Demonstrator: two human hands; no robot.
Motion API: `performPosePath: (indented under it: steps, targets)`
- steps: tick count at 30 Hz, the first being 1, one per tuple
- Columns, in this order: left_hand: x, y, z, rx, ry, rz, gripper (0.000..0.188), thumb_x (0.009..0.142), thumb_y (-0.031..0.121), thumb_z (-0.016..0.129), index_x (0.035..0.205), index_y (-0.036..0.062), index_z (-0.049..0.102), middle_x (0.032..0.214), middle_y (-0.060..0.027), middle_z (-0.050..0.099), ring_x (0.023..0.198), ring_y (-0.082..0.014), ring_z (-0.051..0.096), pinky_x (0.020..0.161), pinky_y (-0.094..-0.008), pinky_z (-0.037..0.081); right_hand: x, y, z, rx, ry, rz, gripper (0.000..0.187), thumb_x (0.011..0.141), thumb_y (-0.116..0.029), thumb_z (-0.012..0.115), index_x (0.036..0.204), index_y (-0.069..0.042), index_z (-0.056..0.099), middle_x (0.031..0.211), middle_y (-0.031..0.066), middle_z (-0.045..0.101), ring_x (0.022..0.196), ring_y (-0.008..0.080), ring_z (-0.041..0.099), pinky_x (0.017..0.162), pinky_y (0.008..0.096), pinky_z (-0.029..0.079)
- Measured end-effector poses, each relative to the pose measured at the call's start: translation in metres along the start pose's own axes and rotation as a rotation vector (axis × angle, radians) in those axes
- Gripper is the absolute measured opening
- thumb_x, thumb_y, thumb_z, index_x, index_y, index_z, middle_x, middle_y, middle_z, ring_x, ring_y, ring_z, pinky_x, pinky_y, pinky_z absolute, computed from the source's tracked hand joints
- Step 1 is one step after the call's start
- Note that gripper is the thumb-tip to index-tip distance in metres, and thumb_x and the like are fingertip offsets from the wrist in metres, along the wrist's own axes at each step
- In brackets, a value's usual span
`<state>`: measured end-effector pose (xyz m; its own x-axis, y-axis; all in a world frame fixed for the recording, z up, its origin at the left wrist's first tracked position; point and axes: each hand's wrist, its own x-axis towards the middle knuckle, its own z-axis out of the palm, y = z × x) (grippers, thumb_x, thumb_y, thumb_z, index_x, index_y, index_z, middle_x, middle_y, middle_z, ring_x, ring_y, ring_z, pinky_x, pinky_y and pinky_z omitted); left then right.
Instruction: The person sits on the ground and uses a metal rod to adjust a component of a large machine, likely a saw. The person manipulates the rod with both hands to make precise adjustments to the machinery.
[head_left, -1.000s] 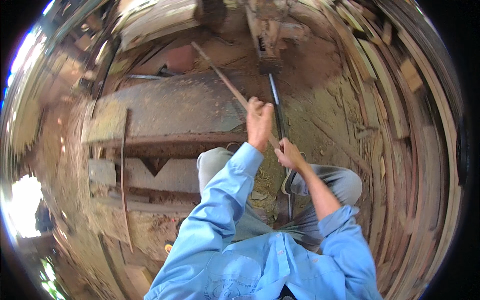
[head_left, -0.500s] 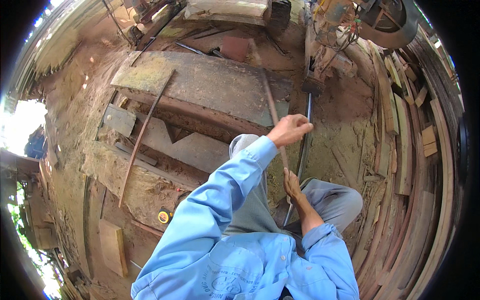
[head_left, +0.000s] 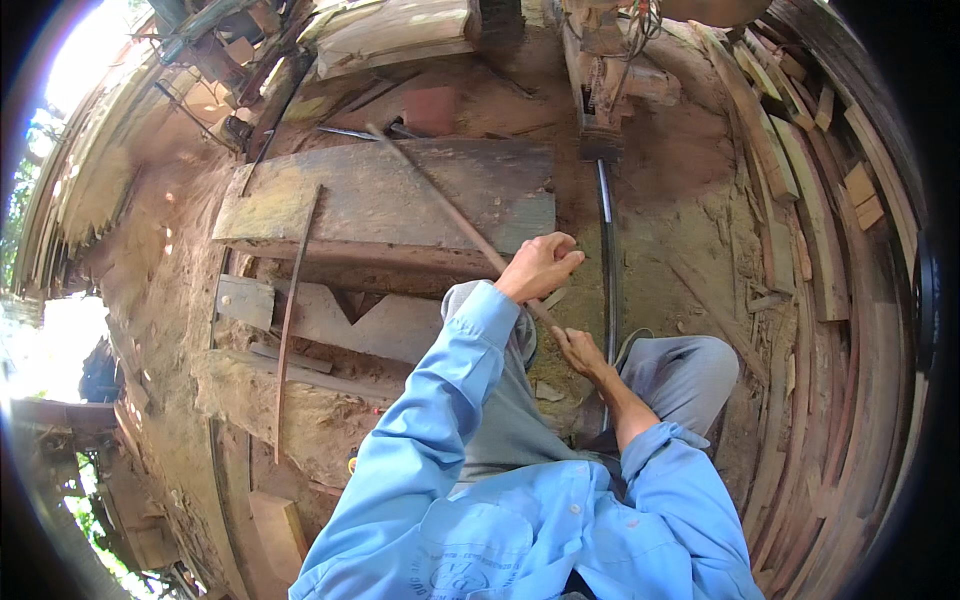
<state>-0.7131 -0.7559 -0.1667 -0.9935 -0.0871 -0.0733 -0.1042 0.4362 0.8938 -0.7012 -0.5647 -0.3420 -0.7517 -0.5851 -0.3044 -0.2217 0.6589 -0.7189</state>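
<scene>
My right hand (head_left: 580, 350) is clamped on the near end of a long, thin, brown wooden stick (head_left: 445, 205), and from there the stick slants away toward half past ten. My left hand (head_left: 543, 264) is farther up, over the stick's lower part, back of the hand upward and thumb pointing to three o'clock; I cannot tell whether its fingers are closed on the wood or only over it.

Taking the clock from my left hand, a broad, dark, weathered timber beam (head_left: 400, 190) lies at ten o'clock. The stick crosses in front of it, though I cannot tell whether the two touch. At eight o'clock is a grey flat board with a V-shaped notch (head_left: 400, 328), and at about nine a narrow, slightly bowed brown wooden strip (head_left: 293, 310) crosses both. A flat reddish-brown square piece (head_left: 430, 110) sits at eleven, beyond the beam.

Taking the clock from my right hand, a straight, shiny dark metal rail (head_left: 606, 230) runs just beside it toward half past twelve. Long stacked wooden planks (head_left: 845, 400) line three o'clock.
</scene>
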Motion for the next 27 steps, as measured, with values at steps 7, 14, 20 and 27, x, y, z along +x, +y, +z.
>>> performPosePath:
  steps: [7,14,20,27]
  targets:
    - [-0.007,0.004,-0.007,-0.029,-0.023,-0.053,0.046,0.086,0.034,0.061,0.113,-0.004,0.061,0.098,-0.0203,0.068,0.086,-0.0293,0.068,0.076,-0.0383,0.053,0.006,-0.004,0.002,0.141,0.036,0.132,0.064,0.096,-0.052,0.041,0.087,0.008,0.06,0.082,0.0326,0.061,0.085,0.0471,0.061,0.076,0.0497,0.044]
    - [-0.002,-0.005,-0.006,0.025,-0.011,-0.038,0.047,0.086,0.034,0.061,0.113,-0.0046,0.061,0.1,-0.0209,0.068,0.088,-0.03,0.068,0.077,-0.0383,0.053,0.015,-0.016,0.004,0.372,-0.086,0.288,0.066,0.096,-0.057,0.038,0.078,0.005,0.055,0.063,0.017,0.056,0.057,0.0277,0.06,0.05,0.0425,0.046]
    - [0.037,-0.018,-0.015,0.182,-0.107,0.04,0.049,0.087,0.037,0.061,0.118,-0.0004,0.06,0.096,-0.0165,0.069,0.079,-0.0241,0.069,0.072,-0.0348,0.053,0.003,-0.012,0.001,0.299,-0.343,0.186,0.062,0.098,-0.055,0.036,0.077,0.001,0.054,0.062,0.0092,0.053,0.053,0.0212,0.053,0.05,0.038,0.043]
    - [0.064,-0.079,-0.025,0.678,-0.288,-0.077,0.046,0.082,0.04,0.058,0.105,0.0009,0.067,0.091,-0.0224,0.069,0.09,-0.0365,0.066,0.083,-0.0422,0.051,0.005,0.002,0.003,0.108,-0.037,-0.004,0.059,0.097,-0.05,0.042,0.082,0.004,0.059,0.069,0.0199,0.058,0.067,0.0279,0.056,0.066,0.0434,0.044]
